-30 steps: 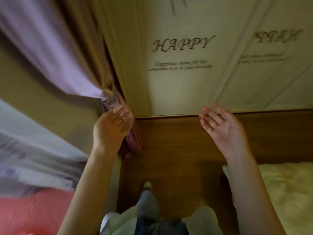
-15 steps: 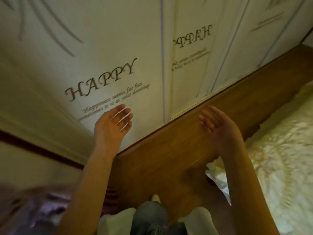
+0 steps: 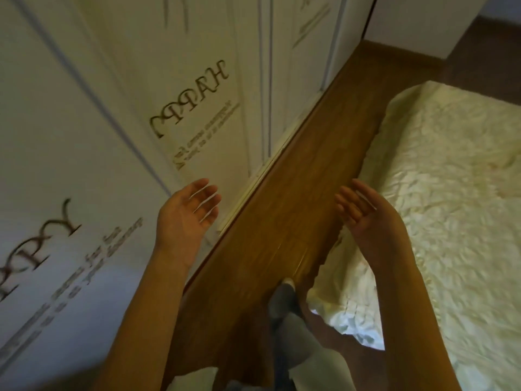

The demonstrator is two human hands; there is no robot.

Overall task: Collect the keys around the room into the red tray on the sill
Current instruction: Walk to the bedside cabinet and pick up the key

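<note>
view change: a second ago I faced the purple curtain and the wardrobe corner; now I've swung right, curtain gone, looking along the strip of brown wooden floor (image 3: 293, 198) between the cream wardrobe doors with "HAPPY" lettering (image 3: 197, 88) and the bed with the pale yellow quilted cover (image 3: 439, 193).
left hand (image 3: 187, 213): open, fingers relaxed and spread, holding nothing, hanging near the wardrobe's bottom edge (not touching it, as far as I can tell).
right hand (image 3: 363, 218): open too, palm turned inward, empty, over the bed's near edge.
keys: none in view, not on the floor strip, not on the bed cover.
red tray: not in view, nor the sill.
task meaning: I've turned away from the curtain side empty-handed, so I judge this a search step, walking the aisle to find the next key.
feet: one grey-trousered leg (image 3: 284, 303) forward on the floor.
</note>
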